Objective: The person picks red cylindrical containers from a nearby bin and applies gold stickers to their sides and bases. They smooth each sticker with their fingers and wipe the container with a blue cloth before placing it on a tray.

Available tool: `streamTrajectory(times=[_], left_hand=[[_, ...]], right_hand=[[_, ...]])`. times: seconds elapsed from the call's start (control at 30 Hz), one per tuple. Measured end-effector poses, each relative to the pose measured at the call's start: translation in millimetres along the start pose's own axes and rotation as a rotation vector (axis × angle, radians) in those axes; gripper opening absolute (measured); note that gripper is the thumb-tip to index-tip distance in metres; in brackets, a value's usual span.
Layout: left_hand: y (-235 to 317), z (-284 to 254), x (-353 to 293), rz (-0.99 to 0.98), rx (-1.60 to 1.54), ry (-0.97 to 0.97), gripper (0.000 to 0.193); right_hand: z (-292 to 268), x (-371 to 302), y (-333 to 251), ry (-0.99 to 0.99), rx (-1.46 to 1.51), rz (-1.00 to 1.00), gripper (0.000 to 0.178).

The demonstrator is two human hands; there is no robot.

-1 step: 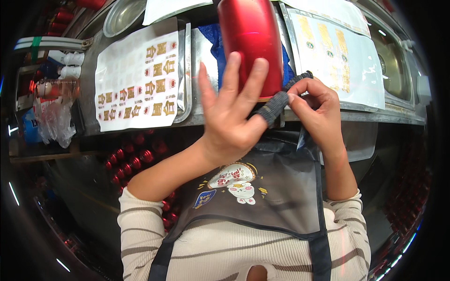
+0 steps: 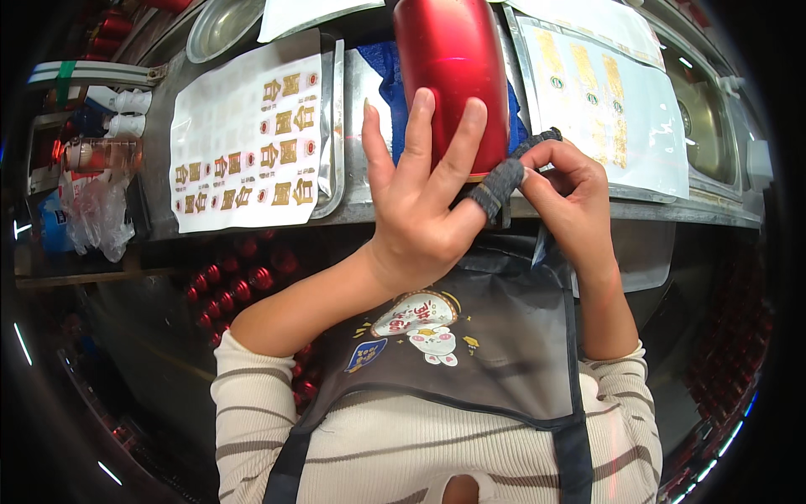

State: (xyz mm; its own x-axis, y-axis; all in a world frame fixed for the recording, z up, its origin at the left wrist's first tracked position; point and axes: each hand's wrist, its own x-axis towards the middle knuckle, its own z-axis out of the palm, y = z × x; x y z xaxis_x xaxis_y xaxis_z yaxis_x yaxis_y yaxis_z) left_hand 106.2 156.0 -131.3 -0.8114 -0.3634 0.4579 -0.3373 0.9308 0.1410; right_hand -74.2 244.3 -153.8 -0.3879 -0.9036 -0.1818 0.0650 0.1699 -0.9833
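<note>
A dark grey knitted finger cover [image 2: 497,190] sits around the thumb of my left hand [image 2: 424,214]. That hand's other fingers are spread wide, some of them in front of a glossy red cylindrical vessel [image 2: 457,63]; whether they touch it, I cannot tell. My right hand [image 2: 569,189] is closed, its thumb and forefinger pinching the knitted cover at its far end. The vessel lies with its near end toward me on a blue cloth [image 2: 391,84], which shows on both sides of it. My fingers hide part of its lower side.
To the left a white sheet of gold and red decals [image 2: 243,143] rests on a metal tray [image 2: 336,181]. Another sheet with gold strips [image 2: 604,109] lies at right, beside a metal basin [image 2: 705,118]. Several red rounded objects [image 2: 242,290] stand below the bench edge.
My left hand has shifted slightly up and to the right, its fingers a little higher over the red vessel. My right hand keeps its pinch in nearly the same place.
</note>
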Motion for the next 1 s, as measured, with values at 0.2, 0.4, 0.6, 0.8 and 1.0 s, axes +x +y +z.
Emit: streamTrajectory(times=[0.2, 0.4, 0.6, 0.8, 1.0], left_hand=[[-11, 8, -12, -0.278, -0.238, 0.111, 0.063], [-9, -3, -53, -0.293, -0.261, 0.050, 0.056], [-8, 3, -61, -0.253, -0.177, 0.026, 0.043], [-11, -1, -58, -0.209, -0.161, 0.009, 0.038], [-15, -5, -50, -0.132, -0.143, -0.006, 0.053]], right_hand=[[5, 0, -10, -0.042, -0.061, -0.024, 0.009], [6, -10, -10, -0.016, -0.087, 0.001, 0.020], [37, -7, -9, 0.120, -0.370, -0.219, 0.045], [34, -6, -6, 0.087, -0.245, -0.127, 0.044], [31, -6, -4, 0.039, -0.107, -0.122, 0.035]])
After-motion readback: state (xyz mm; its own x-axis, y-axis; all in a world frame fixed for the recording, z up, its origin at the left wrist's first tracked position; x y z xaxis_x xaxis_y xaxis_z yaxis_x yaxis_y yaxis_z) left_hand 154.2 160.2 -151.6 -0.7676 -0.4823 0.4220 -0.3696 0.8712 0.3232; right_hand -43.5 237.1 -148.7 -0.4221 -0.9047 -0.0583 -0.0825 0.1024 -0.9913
